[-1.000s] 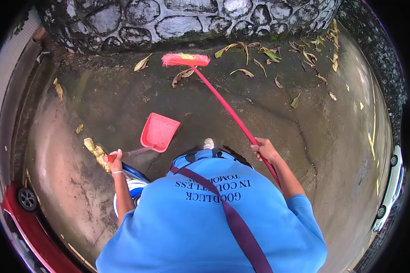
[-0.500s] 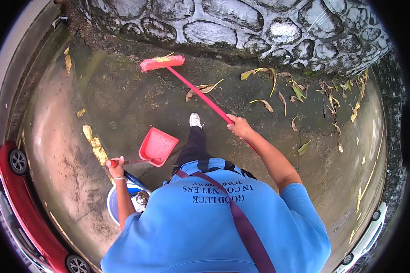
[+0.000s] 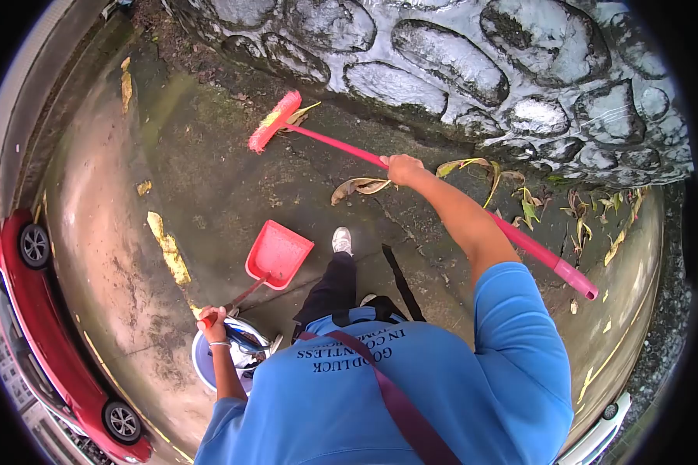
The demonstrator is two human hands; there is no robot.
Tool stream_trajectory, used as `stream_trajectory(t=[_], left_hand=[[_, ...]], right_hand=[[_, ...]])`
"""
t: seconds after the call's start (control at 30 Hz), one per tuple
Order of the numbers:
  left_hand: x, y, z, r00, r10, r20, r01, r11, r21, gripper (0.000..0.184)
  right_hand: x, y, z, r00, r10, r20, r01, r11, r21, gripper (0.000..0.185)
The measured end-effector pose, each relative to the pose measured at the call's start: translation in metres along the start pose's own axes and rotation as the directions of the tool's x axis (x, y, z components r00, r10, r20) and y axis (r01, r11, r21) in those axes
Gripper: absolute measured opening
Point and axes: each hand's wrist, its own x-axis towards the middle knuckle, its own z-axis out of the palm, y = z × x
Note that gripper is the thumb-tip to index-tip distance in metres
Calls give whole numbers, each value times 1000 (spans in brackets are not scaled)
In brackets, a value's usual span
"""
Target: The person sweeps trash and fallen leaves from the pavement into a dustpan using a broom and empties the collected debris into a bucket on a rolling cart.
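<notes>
Left hand [image 3: 212, 319] on a dustpan [image 3: 281, 252], right hand [image 3: 403, 168] on a broom [image 3: 275, 122].
Well left of the left fingers stands a red car [image 3: 62, 333], open pavement [image 3: 112, 263] between; those fingers wrap the dustpan's handle end, just above a bucket [image 3: 201, 363] whose contents the forearm partly hides, and the handle slants up and right from them to the pan, its lip facing away from the person; whether the pan touches the ground, I cannot tell. The broom's head lies beyond and left of the right fingers, its long axis crosswise to the handle, which runs down-right through their closed grip, behind the forearm, to a free end; a curled leaf [image 3: 357, 188] lies just left of them, and a stone wall [image 3: 473, 70] bounds the ground beyond.
</notes>
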Motion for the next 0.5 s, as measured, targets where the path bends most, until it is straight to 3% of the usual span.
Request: stream_trajectory(t=[0.17,0.2,0.3,0.43,0.47,0.5], left_hand=[[32,5,36,997,23,74,-18,998,-68,16],[35,7,45,997,45,58,-42,997,-58,17],[30,45,69,999,-5,45,8,998,-64,20],[4,68,101,995,45,86,-25,973,-230,20],[-7,80,107,993,63,99,-44,984,-175,20],[-20,94,113,990,34,138,1,969,-249,17]], right_hand=[[-108,113,-59,993,4,117,30,959,-281,46],[-133,130,-67,970,175,168,-113,940,-323,47],[-214,197,-69,960,242,140,-180,918,-353,44],[-318,330,-45,905,412,106,-318,822,-473,42],[-337,360,-38,896,432,100,-331,802,-497,40],[-355,388,-32,887,453,90,-346,781,-519,39]])
